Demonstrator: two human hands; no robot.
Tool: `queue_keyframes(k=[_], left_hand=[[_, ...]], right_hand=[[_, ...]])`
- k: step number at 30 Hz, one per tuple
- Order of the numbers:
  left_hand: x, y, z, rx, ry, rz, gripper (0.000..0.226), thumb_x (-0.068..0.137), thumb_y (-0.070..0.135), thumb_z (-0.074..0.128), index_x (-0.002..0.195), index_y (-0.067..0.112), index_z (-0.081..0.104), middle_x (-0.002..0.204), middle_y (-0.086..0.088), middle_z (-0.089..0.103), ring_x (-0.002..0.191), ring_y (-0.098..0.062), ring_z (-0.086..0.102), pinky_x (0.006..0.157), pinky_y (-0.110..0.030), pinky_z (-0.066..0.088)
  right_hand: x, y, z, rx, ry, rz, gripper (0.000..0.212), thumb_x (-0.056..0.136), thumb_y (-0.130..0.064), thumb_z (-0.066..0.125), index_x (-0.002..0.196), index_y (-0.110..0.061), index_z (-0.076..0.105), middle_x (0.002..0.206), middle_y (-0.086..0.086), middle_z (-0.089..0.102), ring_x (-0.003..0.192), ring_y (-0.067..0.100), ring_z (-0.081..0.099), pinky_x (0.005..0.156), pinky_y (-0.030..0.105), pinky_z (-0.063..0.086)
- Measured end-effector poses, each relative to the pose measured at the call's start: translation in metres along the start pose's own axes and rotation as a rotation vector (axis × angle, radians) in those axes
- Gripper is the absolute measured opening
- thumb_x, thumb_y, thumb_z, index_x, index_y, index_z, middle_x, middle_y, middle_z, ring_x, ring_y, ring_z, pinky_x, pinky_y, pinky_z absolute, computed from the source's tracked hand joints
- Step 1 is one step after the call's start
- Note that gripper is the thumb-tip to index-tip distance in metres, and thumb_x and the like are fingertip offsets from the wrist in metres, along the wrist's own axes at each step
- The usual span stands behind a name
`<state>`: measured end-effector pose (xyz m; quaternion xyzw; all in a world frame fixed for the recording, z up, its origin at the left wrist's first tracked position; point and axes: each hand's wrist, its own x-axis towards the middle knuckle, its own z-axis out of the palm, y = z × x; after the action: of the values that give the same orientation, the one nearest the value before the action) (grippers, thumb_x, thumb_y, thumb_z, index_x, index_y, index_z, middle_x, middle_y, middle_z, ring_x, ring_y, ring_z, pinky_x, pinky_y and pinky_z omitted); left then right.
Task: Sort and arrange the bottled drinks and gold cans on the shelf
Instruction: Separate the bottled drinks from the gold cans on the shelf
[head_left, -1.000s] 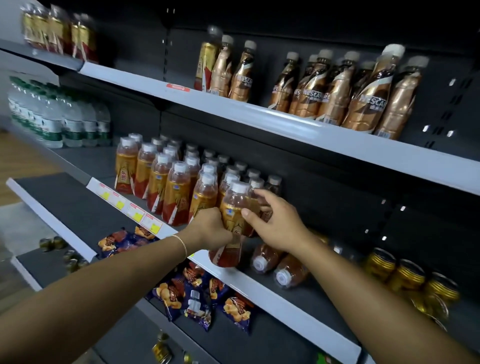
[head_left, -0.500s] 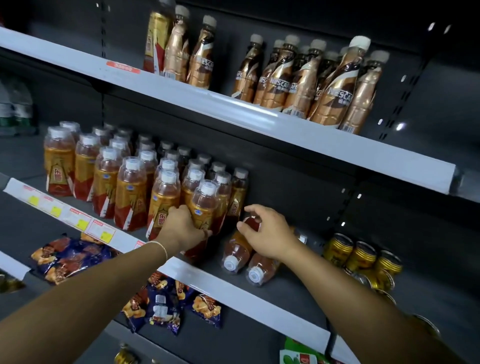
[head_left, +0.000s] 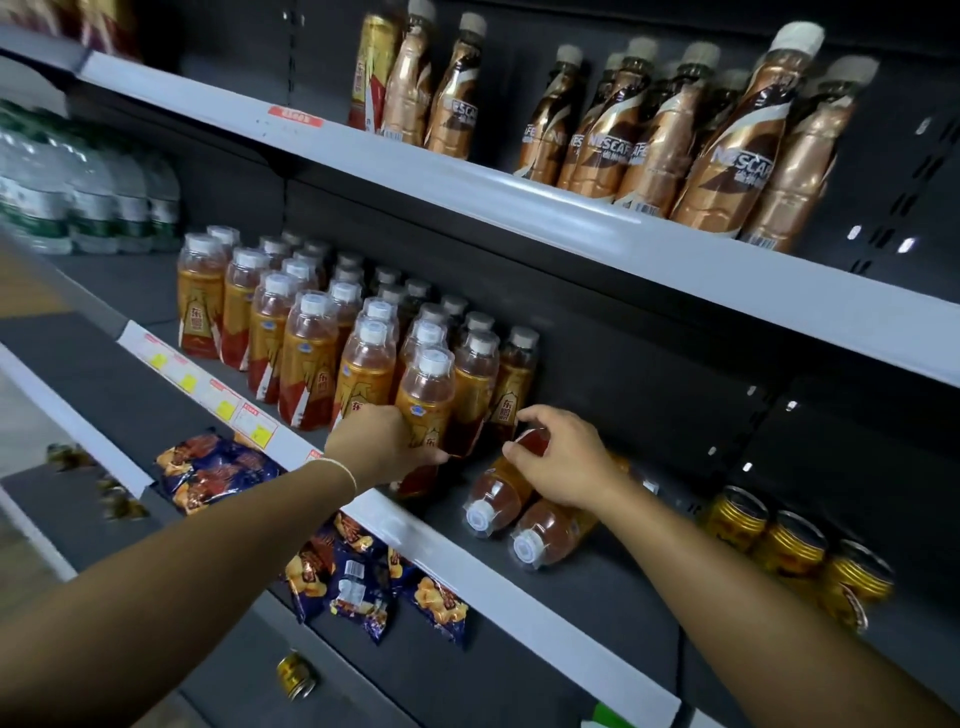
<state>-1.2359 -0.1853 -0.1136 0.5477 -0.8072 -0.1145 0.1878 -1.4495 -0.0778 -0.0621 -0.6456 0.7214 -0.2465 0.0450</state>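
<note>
The middle shelf (head_left: 470, 564) is carrying the task's goods. A block of orange bottles (head_left: 306, 358) is standing upright in rows on its left part, white caps up.

The left hand (head_left: 382, 441) is gripping the front bottle (head_left: 427, 400) at the right end of that block, with its fingers wrapped round the lower body. This bottle is standing upright and touching its neighbours. A bracelet (head_left: 343, 470) is sitting on the left wrist.

The right hand (head_left: 569, 460) is holding a lying bottle (head_left: 493, 493) just right of the block. Its fingers are curling over the base end and the thumb is pressing the side. That bottle's cap is pointing toward the shelf's front edge. A second lying bottle (head_left: 550, 532) is resting against it on the right, cap also forward, partly under the right wrist.

Gold cans (head_left: 769, 540) are sitting in a loose cluster further right on the same shelf, apart from the bottles. Blur is preventing a count.

Price tags (head_left: 208, 387) are showing along the front edge below the block. Coffee bottles (head_left: 727, 156) are standing in two groups on the top shelf (head_left: 519, 208). Water bottles (head_left: 78, 197) are standing at far left. Snack bags (head_left: 363, 577) are lying on the level below, and a stray can (head_left: 296, 675) is lying lower down.
</note>
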Motion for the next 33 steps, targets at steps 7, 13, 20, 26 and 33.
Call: queue_keyframes(k=[7, 13, 20, 26, 33], left_hand=[[-0.033, 0.032, 0.002, 0.502, 0.002, -0.028, 0.030, 0.096, 0.041, 0.050, 0.088, 0.015, 0.063, 0.081, 0.000, 0.060, 0.075, -0.023, 0.063, 0.057, -0.030, 0.042], [-0.041, 0.080, -0.003, 0.502, -0.015, 0.087, 0.022, 0.091, 0.037, 0.052, 0.079, 0.019, 0.057, 0.064, 0.004, 0.041, 0.067, -0.024, 0.054, 0.054, -0.031, 0.041], [-0.015, 0.128, 0.011, 0.411, 0.017, 0.215, 0.021, 0.090, 0.034, 0.054, 0.075, 0.020, 0.049, 0.064, 0.004, 0.042, 0.055, -0.019, 0.046, 0.053, -0.029, 0.041], [0.011, 0.157, 0.026, 0.349, 0.059, 0.385, 0.023, 0.090, 0.034, 0.050, 0.101, 0.015, 0.057, 0.093, -0.004, 0.062, 0.072, -0.025, 0.055, 0.054, -0.030, 0.037], [0.046, 0.179, 0.046, 0.182, -0.017, 0.570, 0.039, 0.088, 0.030, 0.054, 0.123, 0.013, 0.052, 0.116, -0.011, 0.056, 0.107, -0.032, 0.055, 0.075, -0.039, 0.048]], right_hand=[[0.004, 0.030, -0.006, 0.008, -0.017, -0.051, 0.045, 0.085, -0.042, 0.070, 0.127, -0.027, 0.061, 0.130, -0.001, 0.057, 0.116, 0.016, 0.056, 0.093, 0.022, 0.040], [-0.002, 0.063, -0.017, 0.038, 0.006, -0.021, 0.035, 0.084, -0.039, 0.072, 0.116, -0.027, 0.068, 0.116, -0.006, 0.061, 0.098, 0.009, 0.055, 0.084, 0.021, 0.040], [-0.019, 0.113, -0.053, 0.017, 0.075, 0.076, 0.024, 0.085, -0.028, 0.073, 0.107, -0.021, 0.073, 0.101, -0.010, 0.065, 0.098, 0.010, 0.060, 0.081, 0.018, 0.040], [-0.034, 0.156, -0.073, -0.015, 0.112, 0.281, 0.029, 0.090, -0.025, 0.068, 0.118, -0.019, 0.068, 0.118, -0.003, 0.068, 0.108, 0.014, 0.061, 0.089, 0.018, 0.040], [-0.040, 0.164, -0.060, -0.057, 0.131, 0.392, 0.039, 0.089, -0.023, 0.070, 0.127, -0.016, 0.063, 0.123, 0.001, 0.065, 0.104, 0.011, 0.058, 0.089, 0.020, 0.043]])
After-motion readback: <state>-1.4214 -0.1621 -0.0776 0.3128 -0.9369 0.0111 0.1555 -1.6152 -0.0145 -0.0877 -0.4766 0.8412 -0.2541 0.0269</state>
